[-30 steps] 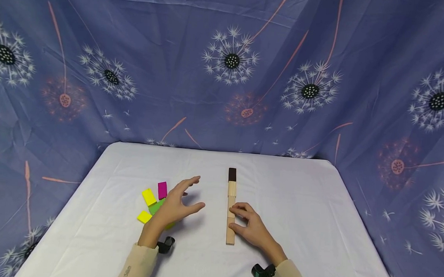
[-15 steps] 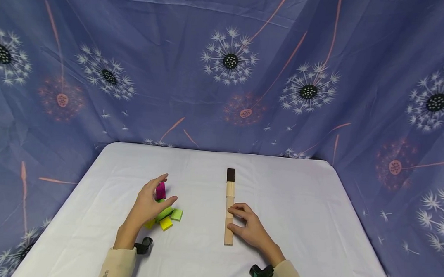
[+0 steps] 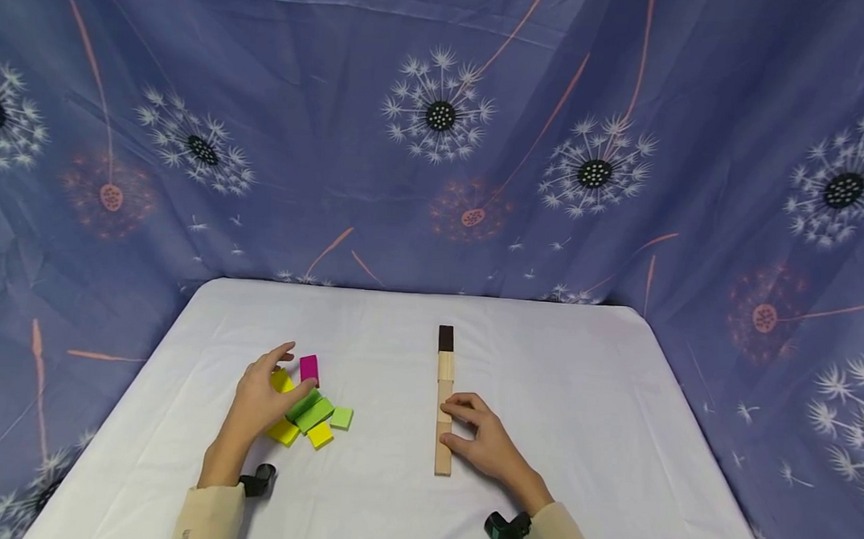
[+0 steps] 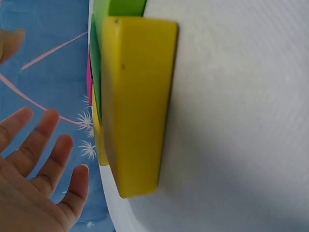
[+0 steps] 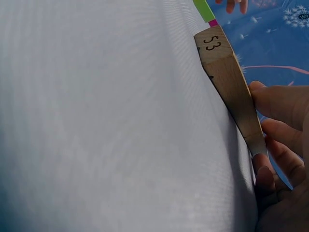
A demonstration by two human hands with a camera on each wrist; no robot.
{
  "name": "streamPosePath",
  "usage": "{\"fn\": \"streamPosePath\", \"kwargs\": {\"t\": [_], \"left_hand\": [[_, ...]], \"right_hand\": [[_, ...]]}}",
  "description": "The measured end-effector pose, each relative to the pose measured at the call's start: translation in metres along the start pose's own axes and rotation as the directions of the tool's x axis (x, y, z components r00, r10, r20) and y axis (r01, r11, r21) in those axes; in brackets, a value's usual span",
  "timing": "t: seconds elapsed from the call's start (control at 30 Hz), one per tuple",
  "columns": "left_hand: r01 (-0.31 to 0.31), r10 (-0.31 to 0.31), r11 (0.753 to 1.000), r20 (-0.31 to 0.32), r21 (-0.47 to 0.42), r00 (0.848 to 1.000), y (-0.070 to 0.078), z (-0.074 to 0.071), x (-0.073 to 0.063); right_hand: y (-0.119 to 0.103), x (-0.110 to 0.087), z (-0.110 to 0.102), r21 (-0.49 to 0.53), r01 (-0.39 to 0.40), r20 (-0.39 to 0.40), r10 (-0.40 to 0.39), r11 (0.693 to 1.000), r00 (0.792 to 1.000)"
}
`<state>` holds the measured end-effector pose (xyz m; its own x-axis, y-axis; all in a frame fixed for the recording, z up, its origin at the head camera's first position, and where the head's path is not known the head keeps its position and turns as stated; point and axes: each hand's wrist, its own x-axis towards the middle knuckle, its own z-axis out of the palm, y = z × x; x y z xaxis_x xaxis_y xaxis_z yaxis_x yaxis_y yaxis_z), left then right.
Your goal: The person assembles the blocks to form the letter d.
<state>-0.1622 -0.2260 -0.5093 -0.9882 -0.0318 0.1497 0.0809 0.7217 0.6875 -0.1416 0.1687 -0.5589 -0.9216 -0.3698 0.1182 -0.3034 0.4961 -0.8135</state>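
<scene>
My left hand (image 3: 258, 399), thumb and fingers spread apart, hovers over the left side of a loose cluster of coloured wooden blocks. Around it lie a magenta block (image 3: 309, 369), a light green block (image 3: 314, 415), a small green block (image 3: 342, 418) and several yellow ones. One yellow block (image 4: 140, 106) looms large in the left wrist view, beside the fingers. My right hand (image 3: 488, 439) rests against a straight row of wooden blocks, its thumb and fingertips on the nearer part. The nearest plain block (image 5: 229, 87) is marked 53. A dark brown block (image 3: 447, 338) tops the far end.
A white cloth covers the table (image 3: 586, 389). Behind and on both sides hangs a blue curtain (image 3: 336, 137) with dandelion prints. A black wrist camera (image 3: 507, 528) sits on the right wrist, another black camera (image 3: 259, 481) on the left.
My left hand has moved left, from the table's middle to over the coloured blocks, uncovering the green and yellow ones at the cluster's right. The right hand stays at the row.
</scene>
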Motion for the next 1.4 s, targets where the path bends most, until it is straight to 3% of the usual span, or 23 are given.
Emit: {"fn": "streamPosePath", "kwargs": {"t": [0.6, 0.93, 1.17, 1.4], "left_hand": [[0.08, -0.085, 0.995, 0.09, 0.061, 0.992, -0.01, 0.007, 0.008], [0.109, -0.123, 0.984, 0.093, 0.14, 0.988, 0.0, 0.011, 0.016], [0.049, -0.076, 0.985, 0.161, 0.166, 0.984, 0.003, 0.017, 0.025], [0.008, -0.015, 0.999, 0.228, 0.033, 0.973, 0.005, 0.022, 0.033]], "right_hand": [[0.002, 0.0, 0.001, 0.001, 0.014, -0.004, -0.014, 1.0, 1.0], [0.003, -0.001, 0.0, 0.004, 0.009, 0.001, -0.009, 1.0, 1.0], [0.001, -0.001, 0.0, -0.001, 0.008, -0.007, -0.008, 1.0, 1.0], [0.0, -0.002, 0.0, 0.034, -0.009, 0.008, 0.009, 0.999, 1.0]]}}
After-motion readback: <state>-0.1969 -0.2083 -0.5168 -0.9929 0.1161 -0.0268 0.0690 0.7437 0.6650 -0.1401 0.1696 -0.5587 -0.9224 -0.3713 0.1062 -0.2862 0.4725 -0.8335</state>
